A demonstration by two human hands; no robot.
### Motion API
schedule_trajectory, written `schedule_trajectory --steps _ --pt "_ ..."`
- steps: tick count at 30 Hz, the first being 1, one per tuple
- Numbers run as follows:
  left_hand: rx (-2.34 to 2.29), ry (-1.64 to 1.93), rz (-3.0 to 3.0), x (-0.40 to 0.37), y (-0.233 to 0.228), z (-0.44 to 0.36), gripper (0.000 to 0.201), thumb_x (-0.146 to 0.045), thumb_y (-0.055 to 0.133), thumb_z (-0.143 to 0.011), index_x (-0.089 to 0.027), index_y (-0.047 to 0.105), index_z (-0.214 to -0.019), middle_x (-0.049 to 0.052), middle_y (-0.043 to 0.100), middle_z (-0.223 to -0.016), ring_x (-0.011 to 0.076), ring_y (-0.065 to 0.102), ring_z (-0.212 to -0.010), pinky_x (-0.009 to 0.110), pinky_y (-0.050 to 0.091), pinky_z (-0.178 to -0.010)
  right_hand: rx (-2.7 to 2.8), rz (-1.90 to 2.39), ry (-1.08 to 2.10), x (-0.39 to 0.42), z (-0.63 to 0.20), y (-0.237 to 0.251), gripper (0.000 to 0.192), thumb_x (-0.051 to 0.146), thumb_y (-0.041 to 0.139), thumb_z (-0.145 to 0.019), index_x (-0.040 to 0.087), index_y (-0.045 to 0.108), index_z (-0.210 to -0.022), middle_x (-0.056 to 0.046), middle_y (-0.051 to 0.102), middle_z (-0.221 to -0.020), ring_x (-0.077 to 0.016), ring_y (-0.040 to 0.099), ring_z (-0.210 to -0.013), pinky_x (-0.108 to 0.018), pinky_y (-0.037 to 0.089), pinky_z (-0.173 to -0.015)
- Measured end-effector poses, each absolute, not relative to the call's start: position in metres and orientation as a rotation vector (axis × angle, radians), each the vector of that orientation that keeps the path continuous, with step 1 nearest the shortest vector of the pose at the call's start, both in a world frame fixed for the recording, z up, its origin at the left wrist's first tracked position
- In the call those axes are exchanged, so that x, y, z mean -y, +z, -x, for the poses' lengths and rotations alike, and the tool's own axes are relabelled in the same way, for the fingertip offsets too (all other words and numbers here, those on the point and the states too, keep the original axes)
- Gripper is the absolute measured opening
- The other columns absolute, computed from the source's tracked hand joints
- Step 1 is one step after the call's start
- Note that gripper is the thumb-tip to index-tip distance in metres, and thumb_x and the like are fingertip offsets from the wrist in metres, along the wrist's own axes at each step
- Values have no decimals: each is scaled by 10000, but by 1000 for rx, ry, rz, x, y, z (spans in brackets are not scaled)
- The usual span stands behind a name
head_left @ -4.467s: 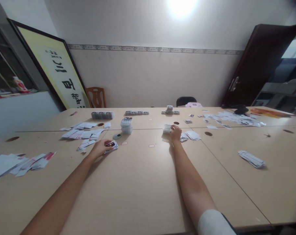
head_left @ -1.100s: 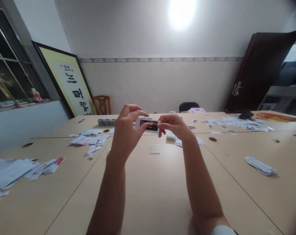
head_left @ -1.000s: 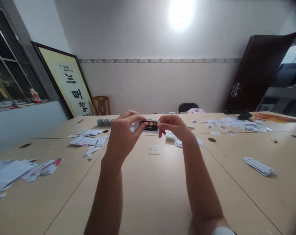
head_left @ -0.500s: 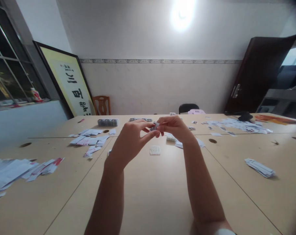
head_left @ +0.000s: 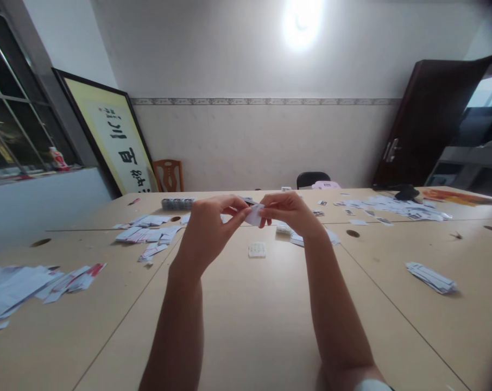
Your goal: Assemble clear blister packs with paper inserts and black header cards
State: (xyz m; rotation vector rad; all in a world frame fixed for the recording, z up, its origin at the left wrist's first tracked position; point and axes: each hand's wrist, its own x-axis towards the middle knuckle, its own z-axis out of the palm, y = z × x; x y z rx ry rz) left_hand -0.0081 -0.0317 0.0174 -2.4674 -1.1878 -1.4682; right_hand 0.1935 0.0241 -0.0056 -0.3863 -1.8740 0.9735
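Observation:
Between my two hands, above the middle of the table, is a small white piece of paper. My left hand pinches its left side between thumb and fingers. At the other side, the thumb and fingers of my right hand are closed on it too. A small dark edge shows behind the paper; what it belongs to is unclear. Below the hands a small white block-like pad lies on the tabletop.
Paper slips and a larger paper pile lie at left. Dark round stacked items stand farther back. At right are a bundle of folded papers, scattered papers and a black object. Another whitish pad lies behind my right wrist.
The small item between my fingers now shows a white, paper-like face instead of its greyish printed side. My left hand has shifted slightly left and its fingers have moved to the paper's left edge.

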Motion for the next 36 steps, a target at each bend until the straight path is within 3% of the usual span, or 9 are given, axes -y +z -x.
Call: schedule_trajectory --steps 36 --pt "1346 -1871 2354 23 19 28 179 -371 717 -837 -194 703 -809 24 752 -775 174 719 -736 272 547 -684 1815 464 1020 -32 -192 -10 259 395 794 -814 191 691 -693 -1 687 -581 -107 616 -566 -252 458 -564"
